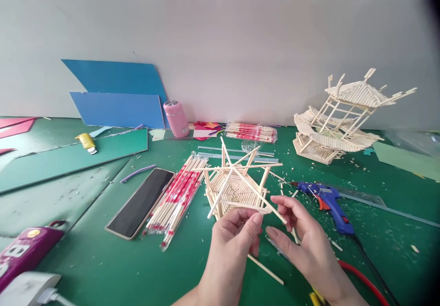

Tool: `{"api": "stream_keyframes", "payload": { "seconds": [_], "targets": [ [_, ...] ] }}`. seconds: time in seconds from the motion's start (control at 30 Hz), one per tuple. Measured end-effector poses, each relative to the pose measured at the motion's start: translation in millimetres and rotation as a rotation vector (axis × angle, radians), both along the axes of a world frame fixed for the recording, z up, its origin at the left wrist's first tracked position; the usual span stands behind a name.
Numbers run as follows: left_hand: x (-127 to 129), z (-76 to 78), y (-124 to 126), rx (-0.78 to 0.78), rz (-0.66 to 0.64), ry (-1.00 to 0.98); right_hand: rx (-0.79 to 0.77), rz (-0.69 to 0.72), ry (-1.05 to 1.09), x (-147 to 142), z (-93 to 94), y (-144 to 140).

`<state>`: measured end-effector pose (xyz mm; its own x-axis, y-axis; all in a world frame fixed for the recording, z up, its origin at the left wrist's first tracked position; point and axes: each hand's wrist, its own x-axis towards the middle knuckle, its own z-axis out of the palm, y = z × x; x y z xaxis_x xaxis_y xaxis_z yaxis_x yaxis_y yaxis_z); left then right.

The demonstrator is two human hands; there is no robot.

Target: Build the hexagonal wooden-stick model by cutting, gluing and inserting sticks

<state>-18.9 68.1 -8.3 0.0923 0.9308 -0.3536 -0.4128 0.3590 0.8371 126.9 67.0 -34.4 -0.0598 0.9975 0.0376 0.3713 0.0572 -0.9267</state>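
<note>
A small wooden-stick frame [237,189] stands in front of me, with a woven-looking stick base and short posts. Long sticks cross over its top in a star shape. My left hand [237,239] is at its front edge, thumb and forefinger pinched together; whatever they grip is hidden. To the right, my right hand [304,239] has its thumb and fingers apart, close to the lower end of a slanting crossing stick [263,198]. A short stick piece shows just behind its fingers. Below my left hand, a loose stick [266,269] points toward the lower right.
A blue glue gun [325,200] lies right, its cable running forward. Left are bagged sticks [178,196], a phone [140,203] and a yellow cutter [86,143]. Behind stand a pink bottle [176,119] and a larger stick pavilion [343,118], before a white partition [240,58].
</note>
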Motion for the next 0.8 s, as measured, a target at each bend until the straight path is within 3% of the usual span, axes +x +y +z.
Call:
{"api": "stream_keyframes", "payload": {
  "seconds": [0.27, 0.63, 0.8],
  "targets": [
    [5, -1.9, 7, -0.023, 0.11, -0.095, 0.022, 0.095, -0.07, -5, 2.5, 8],
    [4, 0.4, 10, 0.024, 0.102, -0.127, 0.174, 0.138, -0.047, -15, 10.0, 13],
    [6, -1.6, 10, 0.019, 0.134, -0.178, 0.161, 0.118, -0.068, -16, 8.5, 12]
  ]
}}
